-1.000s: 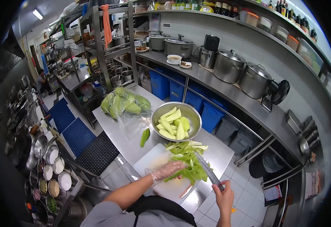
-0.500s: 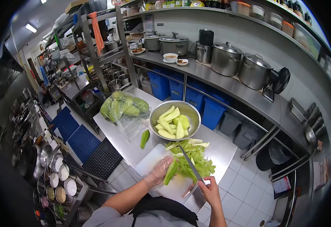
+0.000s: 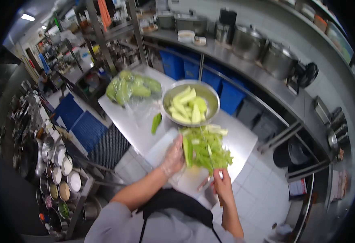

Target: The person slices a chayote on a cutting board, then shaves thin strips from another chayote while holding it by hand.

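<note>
Green-skinned, stiff-looking: a long green vegetable piece (image 3: 187, 152), lying on the white plastic cutting board (image 3: 158, 149) and running roughly from 12 to 6 o'clock. Judged firm and fairly light, likely moist and slick wherever peeled, so prone to rolling or sliding under a blade. Best taken across the middle, with fingertips tucked well clear of the edge.

Held from 9 o'clock by the left hand (image 3: 172, 157), sheathed in a thin clear plastic glove and curled around the piece's flank; a film like that probably gives a poorer hold. At 5 o'clock, the right hand (image 3: 223, 184), closed tight on the handle of a knife (image 3: 213, 164). Blade too blurred to trace, seemingly aimed toward 12 o'clock.

Just beside, at 3 o'clock, a loose heap of thin green peelings (image 3: 210, 146), soft and light, spilling off the board's edge. Farther at 12 o'clock, a round steel bowl (image 3: 216, 101) of pale peeled lengths. At 10 o'clock, one small green piece (image 3: 156, 122) alone on the stainless steel table (image 3: 124, 115), smooth and probably slippery. Beyond that, a clear plastic bag of whole green vegetables (image 3: 130, 87).

Around all this, a narrow commercial kitchen: steel counter with lidded steel pots (image 3: 244, 42) at 1 o'clock, blue bins (image 3: 173, 65) beneath, blue floor mats (image 3: 80, 121) at 9 o'clock.
</note>
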The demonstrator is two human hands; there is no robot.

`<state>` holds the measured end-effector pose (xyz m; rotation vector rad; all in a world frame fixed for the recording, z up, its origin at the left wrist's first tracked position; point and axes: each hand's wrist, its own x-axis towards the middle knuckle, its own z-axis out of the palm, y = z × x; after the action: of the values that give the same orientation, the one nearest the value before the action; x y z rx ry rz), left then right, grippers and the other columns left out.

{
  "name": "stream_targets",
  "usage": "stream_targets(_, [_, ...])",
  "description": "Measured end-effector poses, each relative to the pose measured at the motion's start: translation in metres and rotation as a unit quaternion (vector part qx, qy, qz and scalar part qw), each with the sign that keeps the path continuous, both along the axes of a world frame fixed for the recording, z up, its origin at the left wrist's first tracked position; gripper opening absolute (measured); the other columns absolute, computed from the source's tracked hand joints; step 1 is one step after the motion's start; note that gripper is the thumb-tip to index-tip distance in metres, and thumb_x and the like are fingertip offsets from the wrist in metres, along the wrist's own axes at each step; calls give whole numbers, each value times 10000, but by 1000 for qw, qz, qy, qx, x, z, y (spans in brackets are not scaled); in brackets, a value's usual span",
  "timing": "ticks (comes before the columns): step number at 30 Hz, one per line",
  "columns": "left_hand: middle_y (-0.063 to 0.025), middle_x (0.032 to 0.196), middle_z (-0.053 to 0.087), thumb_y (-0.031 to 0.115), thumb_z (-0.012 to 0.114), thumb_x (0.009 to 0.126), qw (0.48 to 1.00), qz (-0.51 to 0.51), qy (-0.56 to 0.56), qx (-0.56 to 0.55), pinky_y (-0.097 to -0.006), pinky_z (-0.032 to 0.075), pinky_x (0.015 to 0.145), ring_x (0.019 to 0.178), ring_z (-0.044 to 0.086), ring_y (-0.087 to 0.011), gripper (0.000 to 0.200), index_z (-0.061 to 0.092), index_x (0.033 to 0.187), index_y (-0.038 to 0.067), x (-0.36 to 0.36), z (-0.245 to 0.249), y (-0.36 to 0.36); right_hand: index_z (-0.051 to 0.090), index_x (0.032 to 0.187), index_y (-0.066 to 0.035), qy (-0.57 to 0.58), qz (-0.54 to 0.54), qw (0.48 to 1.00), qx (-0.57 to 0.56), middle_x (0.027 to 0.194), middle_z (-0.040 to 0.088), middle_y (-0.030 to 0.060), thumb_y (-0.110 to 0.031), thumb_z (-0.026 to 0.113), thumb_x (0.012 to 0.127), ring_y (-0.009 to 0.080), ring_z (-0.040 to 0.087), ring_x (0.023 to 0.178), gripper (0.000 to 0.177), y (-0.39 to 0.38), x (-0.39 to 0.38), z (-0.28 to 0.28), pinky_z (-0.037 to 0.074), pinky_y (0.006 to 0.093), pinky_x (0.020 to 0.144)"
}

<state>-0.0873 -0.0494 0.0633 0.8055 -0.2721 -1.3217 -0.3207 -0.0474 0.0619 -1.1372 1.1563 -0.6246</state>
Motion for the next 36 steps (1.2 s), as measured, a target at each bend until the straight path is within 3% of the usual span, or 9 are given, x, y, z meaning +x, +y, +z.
stream_targets(1, [-18, 1287, 655, 523, 430, 1083, 1000, -29, 0, -2, -344, 564, 856, 1095, 641, -155, 515, 559, 1388, 127, 5, -4, -5, 560, 1183, -104, -8, -11, 1000, -25, 683, 581, 25, -398, 580, 1053, 66, 470, 493, 321, 1, 4, -5, 347, 230, 425])
stream_targets(2, [-32, 1302, 656, 521, 414, 1088, 1000, -14, 16, 9, -336, 562, 859, 1111, 643, -155, 542, 566, 1384, 93, 2, 10, -6, 558, 1185, -99, 1, 6, 999, -46, 676, 574, 27, -399, 572, 1058, 73, 464, 484, 326, 1, 5, -5, 346, 239, 432])
stream_targets(3, [-35, 1259, 670, 528, 407, 1087, 999, 7, 28, 21, -327, 563, 837, 1050, 652, -154, 567, 586, 1369, 70, 1, 22, -8, 548, 1190, -87, 33, 26, 997, -67, 677, 577, 33, -396, 557, 1065, 77, 464, 486, 333, 0, 8, 4, 345, 248, 447])
stream_targets(4, [-46, 920, 665, 552, 513, 1045, 997, 53, 31, 47, -333, 553, 745, 830, 645, -195, 473, 654, 1099, 104, -1, 31, -9, 551, 1206, -93, 24, 33, 996, -74, 686, 550, 21, -393, 544, 1070, 66, 462, 501, 330, 2, 11, 9, 335, 238, 434])
stream_targets(6, [-55, 794, 641, 552, 536, 1035, 998, 54, 35, 2, -333, 547, 675, 741, 641, -203, 431, 637, 989, 136, 15, 0, -15, 546, 1217, -82, 9, 48, 994, -103, 741, 583, 31, -375, 554, 1069, 86, 502, 525, 328, 9, 16, 16, 376, 251, 461])
stream_targets(11, [-58, 803, 633, 500, 535, 1050, 985, 92, 146, -20, -339, 546, 667, 738, 619, -227, 407, 638, 959, 117, 25, 5, -16, 529, 1216, -40, 28, 98, 958, -270, 939, 734, 104, -351, 677, 1005, 212, 672, 612, 404, 27, 24, 19, 531, 342, 595])
stream_targets(14, [-66, 826, 622, 431, 600, 1037, 974, 55, 193, -102, -347, 540, 671, 757, 605, -238, 357, 620, 972, 80, 40, -12, -17, 530, 1222, -43, 118, 143, 922, -339, 944, 721, 136, -378, 734, 945, 253, 708, 663, 480, 39, 21, 21, 542, 368, 600])
stream_targets(18, [-74, 851, 622, 415, 599, 1042, 973, 124, 188, -41, -354, 533, 684, 764, 601, -232, 351, 595, 1004, 66, 38, 10, -14, 563, 1223, -48, 168, 133, 899, -383, 927, 703, 137, -433, 781, 873, 277, 711, 677, 564, 46, 17, 15, 563, 389, 615])
stream_targets(36, [-101, 865, 650, 355, 625, 1028, 972, 89, 211, -54, -360, 548, 711, 795, 632, -229, 292, 615, 994, 65, 45, 10, -10, 562, 1197, -44, 149, 138, 919, -338, 908, 723, 139, -413, 787, 871, 260, 722, 673, 542, 42, 12, 14, 555, 383, 595])
